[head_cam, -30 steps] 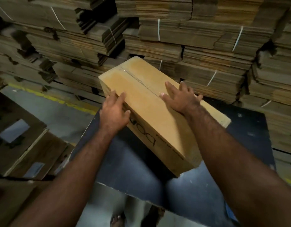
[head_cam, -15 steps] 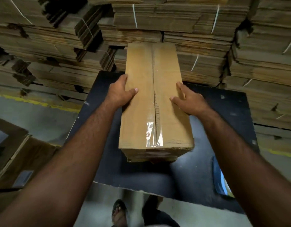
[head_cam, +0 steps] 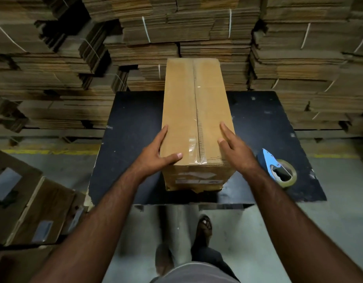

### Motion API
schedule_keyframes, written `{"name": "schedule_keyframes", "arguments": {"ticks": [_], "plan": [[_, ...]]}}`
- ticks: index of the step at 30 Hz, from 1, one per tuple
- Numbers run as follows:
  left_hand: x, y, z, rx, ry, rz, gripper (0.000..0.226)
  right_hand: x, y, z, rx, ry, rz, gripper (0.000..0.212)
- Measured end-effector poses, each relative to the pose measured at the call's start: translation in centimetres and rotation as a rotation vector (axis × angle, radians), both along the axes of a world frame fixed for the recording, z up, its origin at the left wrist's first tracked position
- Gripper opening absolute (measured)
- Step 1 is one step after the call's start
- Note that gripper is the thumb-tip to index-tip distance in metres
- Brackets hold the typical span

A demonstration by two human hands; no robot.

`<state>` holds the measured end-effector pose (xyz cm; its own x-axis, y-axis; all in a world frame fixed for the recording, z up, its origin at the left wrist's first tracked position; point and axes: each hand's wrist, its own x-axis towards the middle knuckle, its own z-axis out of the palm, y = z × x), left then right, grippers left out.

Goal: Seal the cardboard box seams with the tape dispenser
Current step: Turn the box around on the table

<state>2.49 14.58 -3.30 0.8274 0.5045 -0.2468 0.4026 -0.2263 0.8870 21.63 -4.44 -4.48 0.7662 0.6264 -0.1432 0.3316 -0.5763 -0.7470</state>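
Here one long cardboard box (head_cam: 188,111) stands lengthwise on the black bench (head_cam: 131,127), its top flaps closed and a strip of clear tape (head_cam: 194,148) running down the centre seam to the near edge. The near end face carries a printed arrow-like mark and a line of lettering, too blurred to read. The left hand (head_cam: 156,154) lies with straight fingers along the box's left side, thumb on top; the right hand (head_cam: 235,150) lies flat with extended fingers on the top right edge. Neither grip closes around anything. One blue tape dispenser (head_cam: 276,168) with its roll rests on the bench just right of the right wrist, untouched. Strapped bundles of flat cardboard (head_cam: 176,27) are stacked behind.
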Motion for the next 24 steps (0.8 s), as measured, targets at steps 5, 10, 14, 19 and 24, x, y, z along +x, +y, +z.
{"name": "schedule_keyframes", "arguments": {"ticks": [5,10,14,19,24], "plan": [[-3.4,-2.9,-0.6,-0.015,-0.007,-0.113,0.124,-4.3,-6.1,0.0,0.023,0.067,0.067,0.077],[-4.8,-4.9,-1.2,0.28,-0.031,-0.138,0.114,-6.2,-9.0,0.4,-0.084,-0.018,0.133,0.098],[-3.0,-5.6,-0.5,0.497,-0.002,-0.067,0.091,-4.8,-7.6,0.3,-0.121,-0.038,0.129,0.1],[-0.4,-6.4,0.6,0.571,0.094,-0.008,0.08,-2.0,-6.1,1.3,-0.179,-0.054,0.169,0.101],[0.7,-6.8,0.4,0.589,0.13,0.03,0.079,0.1,-5.9,0.2,-0.165,-0.074,0.21,0.099]]}}
